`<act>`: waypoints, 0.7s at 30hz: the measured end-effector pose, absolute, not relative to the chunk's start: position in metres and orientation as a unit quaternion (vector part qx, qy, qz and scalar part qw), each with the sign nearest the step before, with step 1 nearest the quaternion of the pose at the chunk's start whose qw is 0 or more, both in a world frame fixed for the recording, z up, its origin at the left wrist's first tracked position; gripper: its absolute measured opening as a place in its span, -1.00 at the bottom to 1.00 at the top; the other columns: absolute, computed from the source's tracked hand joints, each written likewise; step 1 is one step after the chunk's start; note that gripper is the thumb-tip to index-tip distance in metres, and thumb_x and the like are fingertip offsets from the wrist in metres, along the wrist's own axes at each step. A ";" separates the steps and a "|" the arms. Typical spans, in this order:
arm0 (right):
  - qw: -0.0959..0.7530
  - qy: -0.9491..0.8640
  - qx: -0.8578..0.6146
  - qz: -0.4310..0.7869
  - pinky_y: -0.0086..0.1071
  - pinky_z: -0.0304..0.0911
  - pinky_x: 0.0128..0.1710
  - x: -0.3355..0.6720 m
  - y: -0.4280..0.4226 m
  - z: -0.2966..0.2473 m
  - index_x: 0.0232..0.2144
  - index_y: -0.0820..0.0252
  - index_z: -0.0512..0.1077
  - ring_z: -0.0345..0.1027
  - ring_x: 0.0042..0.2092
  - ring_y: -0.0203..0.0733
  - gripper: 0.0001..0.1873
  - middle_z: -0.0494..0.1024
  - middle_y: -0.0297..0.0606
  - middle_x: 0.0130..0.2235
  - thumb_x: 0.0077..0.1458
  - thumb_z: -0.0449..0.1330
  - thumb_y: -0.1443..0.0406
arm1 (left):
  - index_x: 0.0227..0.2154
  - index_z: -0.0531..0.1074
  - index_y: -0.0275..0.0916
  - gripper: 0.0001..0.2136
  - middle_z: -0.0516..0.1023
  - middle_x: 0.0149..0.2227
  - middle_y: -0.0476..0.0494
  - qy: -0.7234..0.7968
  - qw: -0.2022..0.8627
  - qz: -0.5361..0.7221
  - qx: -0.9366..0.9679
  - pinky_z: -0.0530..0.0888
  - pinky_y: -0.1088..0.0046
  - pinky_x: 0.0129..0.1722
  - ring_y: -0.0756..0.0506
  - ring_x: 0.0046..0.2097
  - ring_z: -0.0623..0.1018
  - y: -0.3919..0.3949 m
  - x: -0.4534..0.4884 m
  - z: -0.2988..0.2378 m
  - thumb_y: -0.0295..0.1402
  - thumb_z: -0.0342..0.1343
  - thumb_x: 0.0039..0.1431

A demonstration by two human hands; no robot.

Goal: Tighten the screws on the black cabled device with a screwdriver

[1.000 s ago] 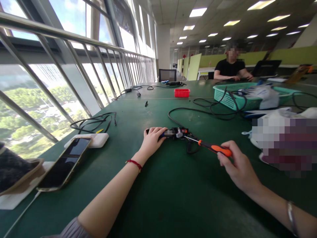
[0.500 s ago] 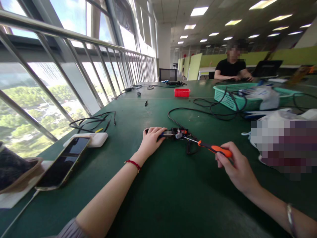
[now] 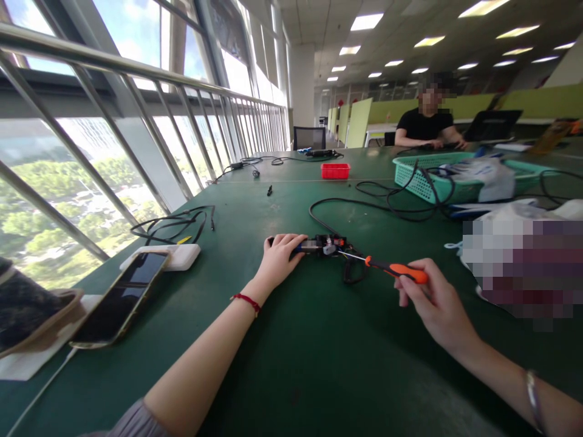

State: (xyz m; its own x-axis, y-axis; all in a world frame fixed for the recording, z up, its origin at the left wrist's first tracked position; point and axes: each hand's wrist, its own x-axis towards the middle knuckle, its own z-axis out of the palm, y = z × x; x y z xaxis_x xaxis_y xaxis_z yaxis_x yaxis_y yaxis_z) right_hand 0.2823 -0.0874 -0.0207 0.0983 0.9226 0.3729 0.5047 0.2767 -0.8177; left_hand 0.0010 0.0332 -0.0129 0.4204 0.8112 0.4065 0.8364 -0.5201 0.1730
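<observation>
At near left, on the green table [image 3: 319,352], a phone [image 3: 121,303] with its far end resting on a white box [image 3: 184,257]. Mid-table, left hand [image 3: 281,255] curled down over the left end of a dark device [image 3: 314,246], fingers bent and closed on it. Farther off and slightly right, a red tray [image 3: 336,172]. Then an orange-and-black screwdriver [image 3: 387,269], tip at the device's right part, contact too small to tell. Next, right hand [image 3: 435,306] closed round the screwdriver's end. Far to the right, a green basket [image 3: 401,171].

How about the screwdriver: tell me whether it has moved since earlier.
No; the screwdriver shows no clear shift in any direction against the red container.
</observation>
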 end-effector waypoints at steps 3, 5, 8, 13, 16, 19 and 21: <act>0.491 -0.634 -0.558 0.213 -0.41 0.25 -0.50 0.281 -0.089 -0.021 -0.28 0.09 0.25 0.34 -0.51 -0.26 -0.75 0.43 -0.40 -0.50 0.16 0.09 0.06 | 0.08 0.30 -0.07 -0.67 0.45 0.07 -0.11 -0.496 0.023 -0.220 -0.840 0.18 0.01 0.10 -0.21 0.09 0.34 0.032 0.002 -0.011 -0.31 0.02 0.25; 0.470 -0.645 -0.563 0.216 -0.41 0.22 -0.52 0.281 -0.090 -0.020 -0.38 0.11 0.29 0.32 -0.53 -0.27 -0.73 0.40 -0.40 -0.55 0.17 0.07 0.05 | 0.08 0.31 -0.07 -0.66 0.45 0.07 -0.11 -0.498 0.021 -0.218 -0.839 0.18 0.01 0.10 -0.21 0.09 0.34 0.031 0.003 -0.010 -0.32 0.03 0.25; 0.431 -0.667 -0.566 0.222 -0.40 0.19 -0.52 0.282 -0.089 -0.020 -0.60 0.13 0.29 0.27 -0.58 -0.30 -0.54 0.37 -0.36 -0.63 0.21 -0.02 0.01 | 0.08 0.30 -0.07 -0.66 0.45 0.07 -0.09 -0.495 0.024 -0.220 -0.840 0.19 0.02 0.10 -0.20 0.09 0.35 0.031 0.003 -0.011 -0.32 0.03 0.25; 0.460 -0.649 -0.559 0.234 -0.40 0.24 -0.48 0.284 -0.087 -0.022 -0.46 0.13 0.30 0.32 -0.55 -0.30 -0.65 0.44 -0.36 -0.52 0.20 0.01 0.03 | 0.08 0.30 -0.07 -0.67 0.45 0.07 -0.11 -0.494 0.028 -0.220 -0.841 0.19 0.02 0.10 -0.20 0.09 0.35 0.032 0.002 -0.012 -0.30 0.02 0.25; 0.486 -0.639 -0.550 0.229 -0.40 0.26 -0.48 0.282 -0.088 -0.021 -0.31 0.10 0.25 0.35 -0.51 -0.29 -0.76 0.46 -0.38 -0.44 0.17 0.09 0.07 | 0.08 0.30 -0.07 -0.67 0.45 0.07 -0.10 -0.494 0.026 -0.220 -0.841 0.20 0.02 0.09 -0.20 0.09 0.34 0.032 0.003 -0.011 -0.31 0.02 0.25; 0.470 -0.656 -0.550 0.215 -0.43 0.23 -0.53 0.279 -0.090 -0.018 -0.37 0.11 0.28 0.33 -0.53 -0.29 -0.75 0.42 -0.39 -0.51 0.16 0.09 0.07 | 0.08 0.30 -0.07 -0.67 0.45 0.07 -0.10 -0.496 0.026 -0.218 -0.840 0.19 0.01 0.10 -0.20 0.09 0.35 0.031 0.002 -0.010 -0.31 0.02 0.25; 0.439 -0.673 -0.557 0.209 -0.43 0.17 -0.59 0.279 -0.091 -0.015 -0.52 0.12 0.30 0.27 -0.57 -0.30 -0.65 0.36 -0.39 -0.60 0.16 0.06 0.03 | 0.08 0.30 -0.06 -0.67 0.45 0.07 -0.11 -0.495 0.027 -0.219 -0.840 0.19 0.01 0.10 -0.20 0.09 0.34 0.031 0.002 -0.011 -0.31 0.02 0.25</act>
